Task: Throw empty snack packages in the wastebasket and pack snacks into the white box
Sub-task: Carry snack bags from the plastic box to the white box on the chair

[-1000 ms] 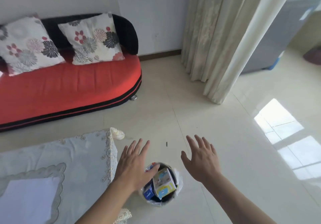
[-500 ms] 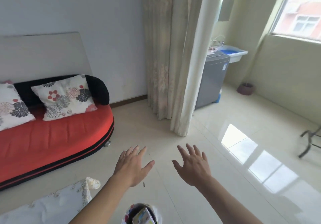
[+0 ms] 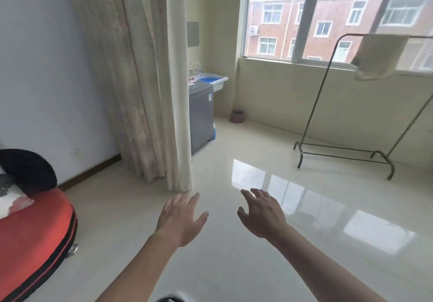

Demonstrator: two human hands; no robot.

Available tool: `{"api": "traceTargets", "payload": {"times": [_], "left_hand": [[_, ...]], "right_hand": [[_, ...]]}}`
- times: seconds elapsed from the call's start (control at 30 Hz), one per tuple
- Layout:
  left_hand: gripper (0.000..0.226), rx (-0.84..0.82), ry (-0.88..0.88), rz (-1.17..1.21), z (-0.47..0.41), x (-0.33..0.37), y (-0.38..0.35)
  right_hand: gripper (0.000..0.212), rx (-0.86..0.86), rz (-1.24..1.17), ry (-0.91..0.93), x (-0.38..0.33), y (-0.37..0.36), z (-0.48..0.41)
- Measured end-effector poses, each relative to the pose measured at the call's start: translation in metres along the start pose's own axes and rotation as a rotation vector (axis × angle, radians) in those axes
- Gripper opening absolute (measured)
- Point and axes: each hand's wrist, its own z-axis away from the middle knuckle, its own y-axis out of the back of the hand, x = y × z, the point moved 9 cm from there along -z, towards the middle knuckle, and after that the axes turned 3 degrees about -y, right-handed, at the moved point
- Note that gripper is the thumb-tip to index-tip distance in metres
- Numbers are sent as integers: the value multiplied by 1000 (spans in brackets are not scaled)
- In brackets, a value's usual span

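No text, brand or number can be read anywhere in the head view. The grey appliance (image 3: 201, 118) beside the curtain carries a small blue-and-white sticker (image 3: 210, 96) near the top of its front, but the print on it is too small and blurred to make out.

Bright daylight enters through window (image 3: 328, 15) at 1 o'clock; sky at top overexposed. Glare patches on glossy floor (image 3: 222, 266), centre toward 4 o'clock. Whole frame soft, slight motion blur. Wide-angle bowing of straight lines at edges.
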Motion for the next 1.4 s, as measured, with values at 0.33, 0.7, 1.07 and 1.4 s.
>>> {"api": "traceTargets", "payload": {"times": [0.33, 0.7, 1.07, 1.4], "left_hand": [[72, -88, -350, -42, 14, 139, -21], [74, -49, -758, -92, 76, 350, -38], [75, -96, -1036, -30, 247, 568, -99], [75, -152, -1309, 7, 409, 734, -154]], "right_hand": [[62, 59, 36, -339, 110, 33, 123], [66, 184, 28, -722, 264, 76, 303], [57, 341, 43, -943, 384, 120, 550], [64, 385, 74, -1276, 465, 121, 791]]}}
